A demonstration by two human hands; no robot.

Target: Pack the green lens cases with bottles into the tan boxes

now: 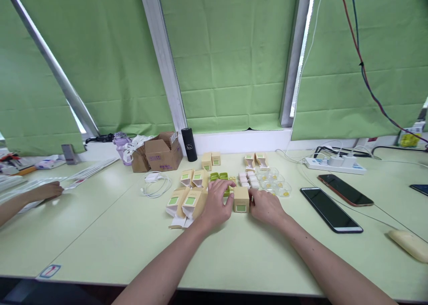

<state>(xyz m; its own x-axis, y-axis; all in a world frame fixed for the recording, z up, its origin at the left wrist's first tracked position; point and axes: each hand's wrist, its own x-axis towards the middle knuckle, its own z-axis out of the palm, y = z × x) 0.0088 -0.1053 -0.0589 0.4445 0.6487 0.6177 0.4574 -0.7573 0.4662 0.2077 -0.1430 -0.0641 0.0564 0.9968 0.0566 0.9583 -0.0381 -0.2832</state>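
A small closed cardboard box [241, 199] with a green label stands upright on the table between my two hands. My left hand [216, 205] is at its left side, fingers spread and arched, with the thumb close to the box. Curled fingers of my right hand [267, 205] touch the box's right side; their far side is hidden. Beyond my left fingers lie green square containers [219, 176], partly covered. Several pale pink-white small pieces [248, 179] and clear cups with yellow bits [274, 183] sit behind the box. Open-flapped small boxes [190, 201] lie left of my left hand.
Further small boxes [211, 160] stand at the back. A brown carton [163, 151], black bottle [189, 144] and white cable [156, 184] are at left. Phones [331, 209], a power strip [336, 164] and a mouse [409, 245] are at right. Another person's hand [47, 191] works far left.
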